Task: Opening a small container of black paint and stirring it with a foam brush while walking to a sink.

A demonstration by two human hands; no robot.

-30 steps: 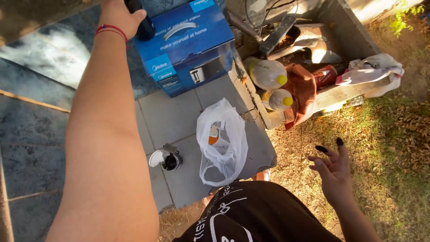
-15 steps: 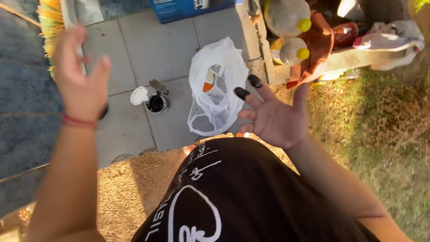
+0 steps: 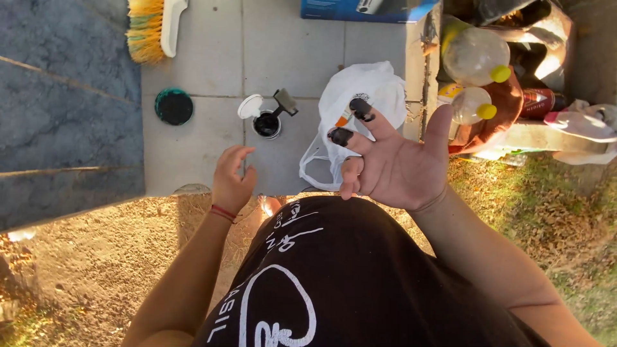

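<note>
Both hands are empty: the left hand [image 3: 232,180] hangs loosely curled just short of the small open black jar [image 3: 266,123] on the grey paving slab [image 3: 199,148]. The right hand [image 3: 393,162] is spread, black-smeared fingertips [image 3: 341,136] raised over the white plastic bag [image 3: 369,90].

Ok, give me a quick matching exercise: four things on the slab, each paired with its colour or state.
Things:
1. brush
2. jar
3. bag
4. box

Descriptions:
a. blue
b. white, crumpled
c. yellow bristles
d. open, dark inside

Pairs: 1-c, 2-d, 3-b, 4-a
</note>
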